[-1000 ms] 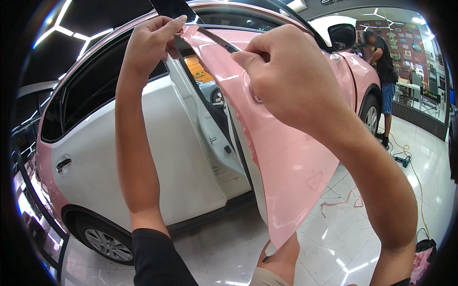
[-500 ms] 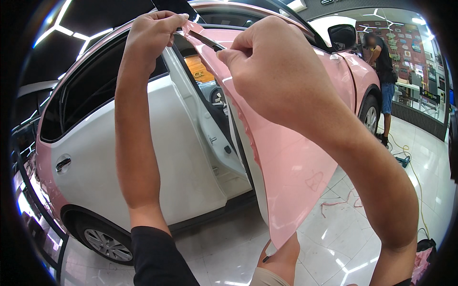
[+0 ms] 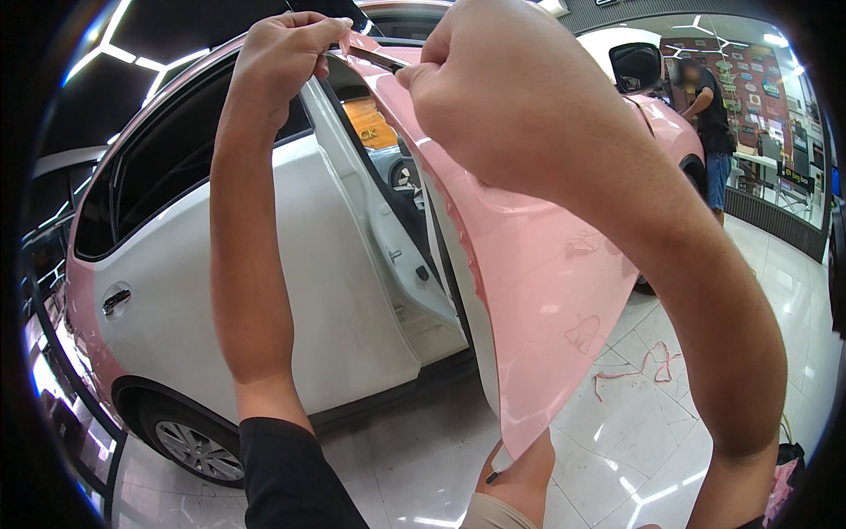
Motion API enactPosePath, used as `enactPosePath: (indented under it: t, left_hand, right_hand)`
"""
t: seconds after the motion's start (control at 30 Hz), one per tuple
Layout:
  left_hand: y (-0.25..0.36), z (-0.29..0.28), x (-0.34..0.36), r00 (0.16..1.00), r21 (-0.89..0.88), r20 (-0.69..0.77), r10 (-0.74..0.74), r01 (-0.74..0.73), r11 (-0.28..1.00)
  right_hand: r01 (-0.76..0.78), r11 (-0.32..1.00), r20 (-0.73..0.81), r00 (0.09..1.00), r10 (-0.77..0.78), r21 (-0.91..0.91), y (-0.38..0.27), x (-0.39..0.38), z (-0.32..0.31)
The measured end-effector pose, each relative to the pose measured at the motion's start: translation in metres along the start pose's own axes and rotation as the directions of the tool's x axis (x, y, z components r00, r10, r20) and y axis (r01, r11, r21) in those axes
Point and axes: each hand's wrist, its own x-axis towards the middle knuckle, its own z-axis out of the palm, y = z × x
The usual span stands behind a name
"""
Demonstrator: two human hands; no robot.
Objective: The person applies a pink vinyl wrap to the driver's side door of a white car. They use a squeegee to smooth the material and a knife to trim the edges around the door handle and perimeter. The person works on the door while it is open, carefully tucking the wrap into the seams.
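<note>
My left hand [image 3: 269, 70] is raised at the upper edge of an open car door covered in pink film [image 3: 546, 353], pinching a flap of the film [image 3: 359, 42] at the top corner. My right hand [image 3: 498, 106] grips a slim cutting blade [image 3: 374, 57], its blade lying at that corner beside my left fingertips. My right hand and forearm hide much of the door's upper part. The film's left edge hangs wrinkled along the white inner side of the door. My leg [image 3: 515, 476] shows below the door's lower tip.
The white rear door [image 3: 291, 264] is at left above a wheel [image 3: 185, 450]. A co-worker [image 3: 709, 115] stands by the pink front fender [image 3: 661, 123]. Pink scraps [image 3: 652, 366] lie on the tiled floor [image 3: 582, 423], and a dark bag [image 3: 787, 454] sits at the right.
My right hand has risen and shifted left, bringing the blade closer to the top corner. My left hand has moved slightly upward, still pinching the film.
</note>
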Motion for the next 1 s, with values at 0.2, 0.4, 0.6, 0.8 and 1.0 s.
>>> enactPosePath:
  t: [0.2,0.4,0.6,0.8,1.0]
  left_hand:
    - [-0.003,-0.001,0.002,1.000,0.002,0.015,0.005,-0.005,1.000]
    - [-0.015,-0.007,0.013,0.999,0.028,0.029,0.016,-0.017,0.999]
    - [-0.009,-0.005,0.007,1.000,0.022,0.007,0.022,-0.022,1.000]
    - [-0.001,0.001,-0.001,1.000,-0.002,-0.004,0.014,-0.014,1.000]
    - [-0.001,0.000,0.001,1.000,-0.013,0.011,0.025,-0.025,1.000]
  right_hand:
    - [0.016,0.993,-0.040,0.999,-0.021,-0.116,-0.003,-0.015,0.012]
    - [-0.066,0.996,0.116,0.991,0.073,-0.061,-0.002,-0.012,0.006]
    - [0.000,0.998,-0.004,1.000,0.000,-0.056,0.006,-0.027,0.012]
    - [-0.078,0.997,0.004,0.997,0.078,0.028,0.004,-0.044,0.014]
    - [-0.025,0.999,0.024,0.999,0.025,-0.020,0.000,-0.061,0.011]
